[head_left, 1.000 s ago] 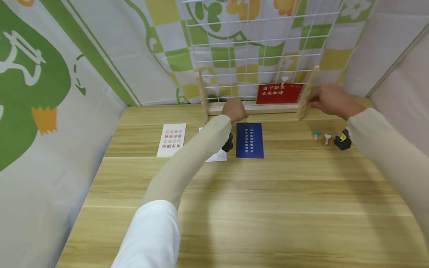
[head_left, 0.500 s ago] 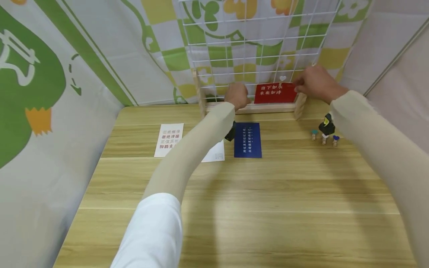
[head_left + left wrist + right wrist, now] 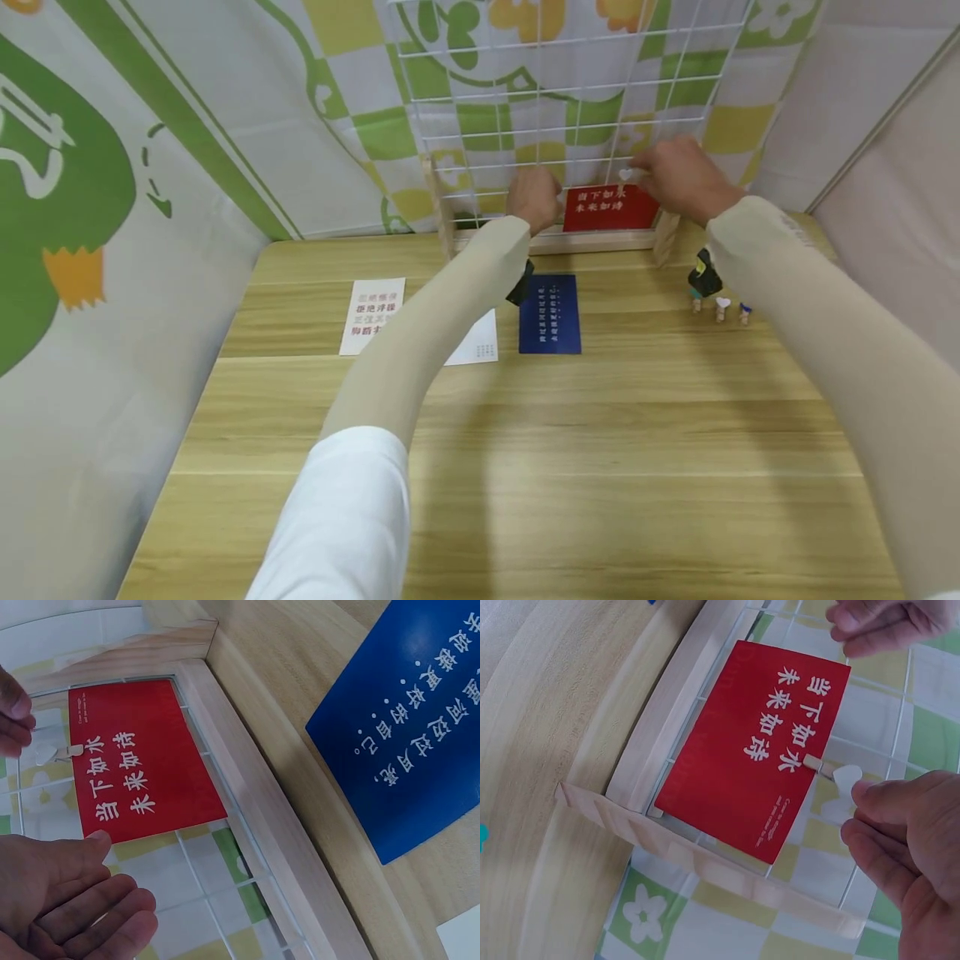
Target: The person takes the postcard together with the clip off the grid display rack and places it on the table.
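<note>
A red card [image 3: 600, 210] with white characters stands against the white wire grid [image 3: 525, 133], low on its right side. A small wooden peg with a white heart [image 3: 846, 778] clips its top edge. My right hand [image 3: 684, 177] is at that peg, thumb and fingertips beside the heart with a gap between them. By the card's left edge is my left hand [image 3: 534, 198], its fingers loosely bent and holding nothing. In the left wrist view, the left thumb tip [image 3: 97, 838] overlaps the card's corner.
Wooden feet and a bar [image 3: 585, 242] support the grid. On the table lie a blue card [image 3: 550, 315], a white card [image 3: 372, 312] and another white card [image 3: 476, 343] partly under the left forearm. Pegs with teal, white [image 3: 722, 308] and blue hearts sit right.
My right hand has moved left, from beside the grid's right foot to the heart peg. My left hand has risen slightly and shifted toward the red card. The view has shifted a little.
</note>
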Available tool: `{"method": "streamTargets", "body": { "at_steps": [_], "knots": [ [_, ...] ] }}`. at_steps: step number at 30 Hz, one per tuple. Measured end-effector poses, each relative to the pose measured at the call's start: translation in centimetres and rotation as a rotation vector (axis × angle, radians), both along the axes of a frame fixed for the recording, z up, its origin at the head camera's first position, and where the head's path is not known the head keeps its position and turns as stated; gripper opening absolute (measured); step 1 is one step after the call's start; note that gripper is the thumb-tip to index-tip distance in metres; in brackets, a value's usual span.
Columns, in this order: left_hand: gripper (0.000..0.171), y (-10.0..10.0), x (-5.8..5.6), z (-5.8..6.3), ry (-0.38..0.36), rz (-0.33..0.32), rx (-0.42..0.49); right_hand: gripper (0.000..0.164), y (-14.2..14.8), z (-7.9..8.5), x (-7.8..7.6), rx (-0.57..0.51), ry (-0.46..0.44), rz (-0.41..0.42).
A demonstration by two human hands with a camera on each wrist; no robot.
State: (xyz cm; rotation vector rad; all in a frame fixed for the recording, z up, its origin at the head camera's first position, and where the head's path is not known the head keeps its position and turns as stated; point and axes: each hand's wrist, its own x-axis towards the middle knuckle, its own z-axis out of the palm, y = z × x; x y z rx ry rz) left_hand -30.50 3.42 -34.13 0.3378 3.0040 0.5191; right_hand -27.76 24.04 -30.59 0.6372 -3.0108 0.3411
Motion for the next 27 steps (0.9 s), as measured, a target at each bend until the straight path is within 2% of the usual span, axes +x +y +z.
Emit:
{"method": "streamTargets", "body": {
  "at_steps": [5, 13, 21, 27],
  "knots": [
    [0.019, 0.5, -0.4, 0.1, -0.023, 0.009, 0.008, 0.032, -0.9, -0.3, -0.2, -0.004, 0.01, 0.0],
    [0.021, 1.1, -0.8, 0.1, -0.013, 0.021, -0.001, 0.038, -1.6, -0.7, -0.8, 0.026, -0.057, -0.043],
    [0.019, 1.5, -1.3, -0.1, 0.003, 0.028, 0.029, 0.029, -1.9, -1.3, -1.3, 0.055, -0.015, -0.018],
    [0.021, 2.0, -1.6, -0.3, 0.005, 0.082, 0.057, 0.03, -1.9, -1.8, -1.5, 0.055, 0.009, -0.024]
  ]
}}
